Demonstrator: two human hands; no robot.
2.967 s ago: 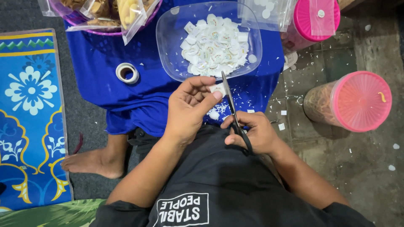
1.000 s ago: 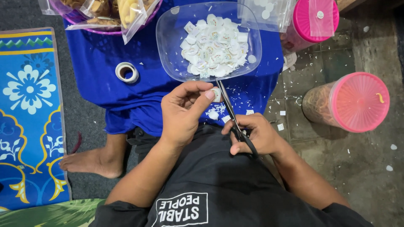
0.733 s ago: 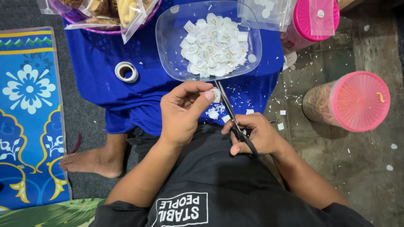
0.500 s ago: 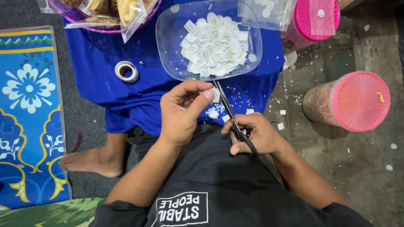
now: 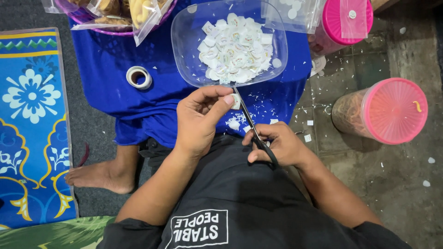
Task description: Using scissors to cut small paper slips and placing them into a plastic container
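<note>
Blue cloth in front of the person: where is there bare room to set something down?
Free: the blue cloth between the roll of clear tape and the patterned blue mat, and the strip below the tape toward the left hand. Crowded: around the clear plastic tray of white cut pieces, and under the black scissors in the right hand, where white scraps lie.

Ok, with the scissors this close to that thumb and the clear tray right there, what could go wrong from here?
1. The scissors in the right hand cut a tiny paper piece pinched at the left hand's fingertips; a slip could nick the thumb.
2. The blade tip sits at the rim of the clear tray; a push could jolt it and spill the cut labels.
3. Scraps already litter the blue cloth; the piece could get lost among them.
</note>
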